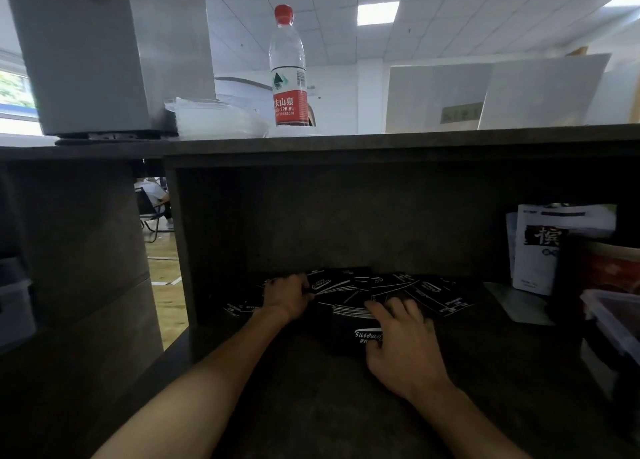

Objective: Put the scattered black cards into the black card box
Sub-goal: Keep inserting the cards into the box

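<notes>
Black cards point(429, 294) lie spread on the dark desk point(311, 406), behind the black card box point(349, 337). The left hand point(285, 297) curls over cards left of the box, likely gathering them. The right hand point(403, 342) rests flat on the box, fingers spread. Next, slide the bunch into the box.

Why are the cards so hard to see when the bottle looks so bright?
Head view: the cards lie in the dark under the shelf, black on a dark desk; the bottle stands up top near a glowing ceiling light; the edges bend.
</notes>
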The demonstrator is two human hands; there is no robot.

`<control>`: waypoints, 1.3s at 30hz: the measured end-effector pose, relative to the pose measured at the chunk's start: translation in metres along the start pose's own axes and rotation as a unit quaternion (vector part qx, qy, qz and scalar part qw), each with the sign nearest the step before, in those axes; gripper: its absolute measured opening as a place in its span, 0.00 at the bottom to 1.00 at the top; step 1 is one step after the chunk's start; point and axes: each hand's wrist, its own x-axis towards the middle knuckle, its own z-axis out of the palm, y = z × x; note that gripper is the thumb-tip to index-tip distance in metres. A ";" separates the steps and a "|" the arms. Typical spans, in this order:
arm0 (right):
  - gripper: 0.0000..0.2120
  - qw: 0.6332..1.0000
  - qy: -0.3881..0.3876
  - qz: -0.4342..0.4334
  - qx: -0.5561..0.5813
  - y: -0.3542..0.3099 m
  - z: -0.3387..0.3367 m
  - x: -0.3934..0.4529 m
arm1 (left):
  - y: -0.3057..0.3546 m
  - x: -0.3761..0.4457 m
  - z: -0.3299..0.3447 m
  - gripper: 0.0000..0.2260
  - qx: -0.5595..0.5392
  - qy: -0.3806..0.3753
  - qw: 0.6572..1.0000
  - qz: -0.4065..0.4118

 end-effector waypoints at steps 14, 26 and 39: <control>0.30 1.000 0.002 0.000 0.000 -0.001 -0.002 -0.003 | -0.024 -0.027 -0.032 0.10 -0.367 0.083 0.925 -0.059; 0.29 1.000 0.001 -0.005 0.009 -0.001 -0.004 -0.002 | -0.036 -0.046 -0.041 0.13 -0.499 0.145 0.852 -0.062; 0.29 1.000 0.008 -0.001 0.004 -0.001 -0.003 -0.001 | -0.008 -0.062 -0.016 0.29 -0.497 0.109 0.861 0.018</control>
